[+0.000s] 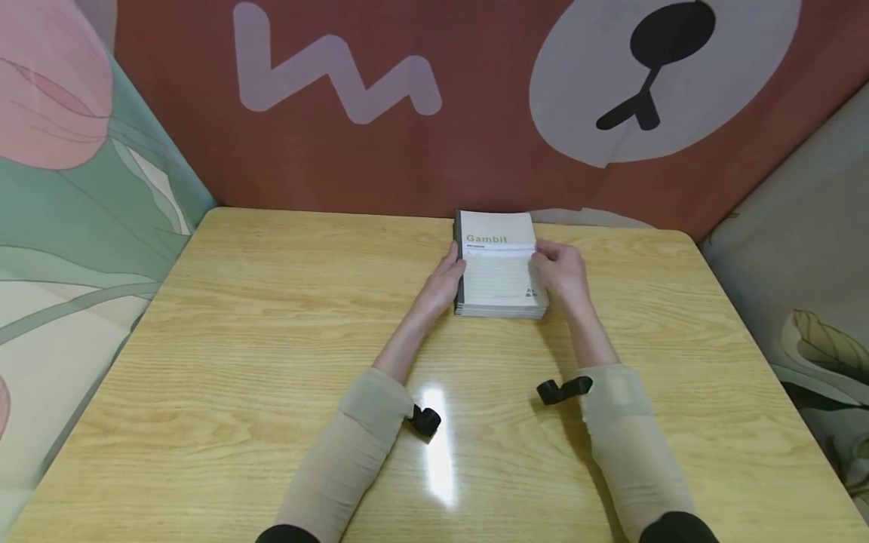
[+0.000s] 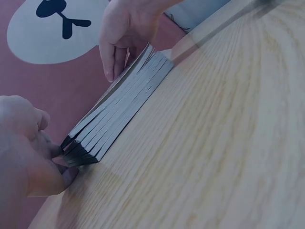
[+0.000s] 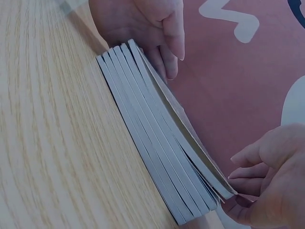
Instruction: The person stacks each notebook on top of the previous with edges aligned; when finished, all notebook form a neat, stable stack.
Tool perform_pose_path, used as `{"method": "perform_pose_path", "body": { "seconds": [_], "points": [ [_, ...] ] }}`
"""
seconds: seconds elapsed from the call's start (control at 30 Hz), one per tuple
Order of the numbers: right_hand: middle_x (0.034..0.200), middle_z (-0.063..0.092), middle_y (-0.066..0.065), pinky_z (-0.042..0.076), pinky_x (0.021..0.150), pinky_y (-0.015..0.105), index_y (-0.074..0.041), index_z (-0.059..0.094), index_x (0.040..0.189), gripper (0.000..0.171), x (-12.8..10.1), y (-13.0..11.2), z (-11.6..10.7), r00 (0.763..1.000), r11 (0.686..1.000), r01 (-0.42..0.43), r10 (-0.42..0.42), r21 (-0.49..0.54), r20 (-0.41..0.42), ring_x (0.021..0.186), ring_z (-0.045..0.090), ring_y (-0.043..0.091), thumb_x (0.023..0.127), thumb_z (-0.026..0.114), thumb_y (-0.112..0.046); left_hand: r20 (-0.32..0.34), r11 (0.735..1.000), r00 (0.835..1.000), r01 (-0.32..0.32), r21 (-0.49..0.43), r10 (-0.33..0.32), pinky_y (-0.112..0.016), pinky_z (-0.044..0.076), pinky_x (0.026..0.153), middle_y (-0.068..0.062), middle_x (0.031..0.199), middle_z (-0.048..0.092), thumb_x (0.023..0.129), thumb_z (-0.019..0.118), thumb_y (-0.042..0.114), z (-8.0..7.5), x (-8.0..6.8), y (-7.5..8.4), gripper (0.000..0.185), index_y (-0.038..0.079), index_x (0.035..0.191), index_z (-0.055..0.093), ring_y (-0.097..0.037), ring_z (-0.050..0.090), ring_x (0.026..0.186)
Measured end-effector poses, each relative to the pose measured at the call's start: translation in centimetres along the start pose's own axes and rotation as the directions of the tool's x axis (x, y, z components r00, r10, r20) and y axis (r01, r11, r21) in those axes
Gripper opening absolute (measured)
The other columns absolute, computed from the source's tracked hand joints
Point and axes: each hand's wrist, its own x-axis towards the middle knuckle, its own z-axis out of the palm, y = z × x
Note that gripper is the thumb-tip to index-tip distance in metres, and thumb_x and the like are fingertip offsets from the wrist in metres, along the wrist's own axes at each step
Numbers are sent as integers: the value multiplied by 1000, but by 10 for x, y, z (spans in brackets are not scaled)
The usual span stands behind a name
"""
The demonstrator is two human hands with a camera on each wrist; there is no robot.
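A stack of several thin notebooks (image 1: 498, 275), its top cover printed "Gambit", lies on the wooden table (image 1: 271, 339) near the far edge. My left hand (image 1: 443, 285) grips the stack at its dark spine side, thumb low at the corner and fingers over the top (image 2: 33, 157). My right hand (image 1: 560, 273) pinches the right edge of the top notebook, which stands slightly lifted off the others (image 3: 190, 138). In the right wrist view my right hand (image 3: 271, 181) is at the stack's near corner and my left hand (image 3: 147, 28) is at the far end.
A red cloth backdrop (image 1: 407, 158) with a bear face rises just behind the table's far edge. Patterned cloth walls close in the left (image 1: 81, 219) and right (image 1: 801, 249) sides. Black wrist straps (image 1: 563, 389) lie by my sleeves.
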Motion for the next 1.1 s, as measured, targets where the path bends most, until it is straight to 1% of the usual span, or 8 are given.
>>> {"method": "perform_pose_path", "body": {
  "seconds": [0.2,0.37,0.63,0.7,0.9,1.1],
  "points": [
    [154,53,18,40,123,44,1,52,148,48,0,-1,0,1000,1000,-24,24,-15,6,148,45,29,103,53,-17,-6,1000,1000,-7,8,7,-40,2,135,3,176,7,111,30,36,1,2,0,60,21,166,11,-20,1,164],
    [154,53,19,41,122,45,0,51,149,48,0,-1,-1,999,999,-38,38,-33,12,148,45,30,104,52,-18,-7,1000,1000,-14,28,14,-40,1,135,2,176,7,111,30,36,4,1,0,61,20,166,10,-20,0,164],
    [156,50,17,37,125,46,-2,50,150,49,-1,-3,-5,998,997,-62,64,-52,27,150,42,33,104,53,-20,2,997,1000,-16,72,15,-40,1,135,2,176,5,111,27,37,6,0,3,62,19,167,6,-20,-2,164],
    [155,51,18,36,125,46,-1,50,149,49,-2,-2,-5,998,997,-55,57,-59,27,150,43,34,104,53,-20,-7,998,1000,-17,56,18,-39,3,135,1,176,6,111,27,35,6,1,2,62,17,166,8,-20,0,164],
    [153,53,21,36,125,45,2,50,149,50,-3,-1,-4,999,998,-33,35,-49,23,148,45,35,104,53,-20,-41,998,999,-27,-55,25,-35,8,135,-1,175,12,111,28,30,2,-1,2,59,11,165,15,-18,8,163],
    [156,50,21,36,126,46,2,48,150,51,-4,-4,-5,998,999,-45,45,-18,42,150,42,34,105,53,-21,-21,998,1000,-18,-59,17,-34,6,135,2,175,9,111,29,30,0,-2,2,59,12,166,13,-16,6,163]
  ]
}}
